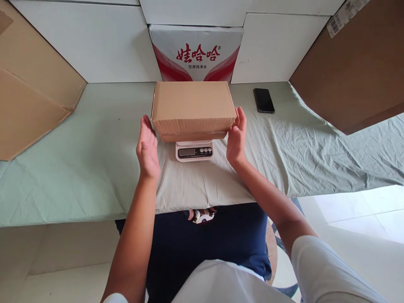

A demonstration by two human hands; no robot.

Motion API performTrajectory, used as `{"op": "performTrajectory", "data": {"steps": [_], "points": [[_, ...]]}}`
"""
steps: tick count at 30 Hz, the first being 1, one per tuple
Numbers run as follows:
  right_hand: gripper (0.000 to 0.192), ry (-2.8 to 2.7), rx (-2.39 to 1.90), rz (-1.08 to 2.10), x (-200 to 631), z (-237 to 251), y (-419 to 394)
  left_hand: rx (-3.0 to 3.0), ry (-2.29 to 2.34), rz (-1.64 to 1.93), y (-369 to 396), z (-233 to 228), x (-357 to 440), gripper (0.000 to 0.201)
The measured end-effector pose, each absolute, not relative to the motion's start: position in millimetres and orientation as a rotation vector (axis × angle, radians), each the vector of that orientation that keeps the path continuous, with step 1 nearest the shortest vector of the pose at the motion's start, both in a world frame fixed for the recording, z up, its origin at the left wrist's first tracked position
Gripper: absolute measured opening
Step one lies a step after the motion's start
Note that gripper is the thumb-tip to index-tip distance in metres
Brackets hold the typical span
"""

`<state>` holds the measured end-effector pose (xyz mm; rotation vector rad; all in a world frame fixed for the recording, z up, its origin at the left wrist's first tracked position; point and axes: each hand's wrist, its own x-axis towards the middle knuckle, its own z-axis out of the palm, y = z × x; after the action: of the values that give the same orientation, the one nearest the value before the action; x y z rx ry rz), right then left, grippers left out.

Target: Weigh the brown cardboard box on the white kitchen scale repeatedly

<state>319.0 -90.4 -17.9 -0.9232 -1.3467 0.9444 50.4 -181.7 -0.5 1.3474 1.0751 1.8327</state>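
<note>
Since both hands flank it without a grip, the box (193, 107) depends wholly on its own balance. Risk: it overhangs the small scale (194, 150) on every side, so an off-centre nudge from either palm could tip it off the platform or shift the scale on the loose, wrinkled cloth (94, 168).

Left hand (147, 149): open, flat, fingers up, holding nothing, just beside the box's left end. Right hand (236, 136): open, flat, holding nothing, fingertips at or touching the right end. Box: closed, between the hands, on the scale.

Beyond: phone (264, 100) to the right; printed carton (195, 52) behind.
</note>
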Motion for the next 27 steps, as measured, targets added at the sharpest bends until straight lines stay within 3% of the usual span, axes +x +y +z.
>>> {"op": "performTrajectory", "data": {"steps": [8, 27], "points": [[0.089, -1.344, -0.859, 1.007, 321.3, -14.5, -89.9, 1.313, 1.051, 1.774, -180.6, 0.2, 52.7, 0.109], [0.101, -1.382, -0.895, 1.031, 315.6, 0.0, -97.2, 1.310, 1.137, 1.691, -181.1, 2.6, 56.6, 0.102]]}}
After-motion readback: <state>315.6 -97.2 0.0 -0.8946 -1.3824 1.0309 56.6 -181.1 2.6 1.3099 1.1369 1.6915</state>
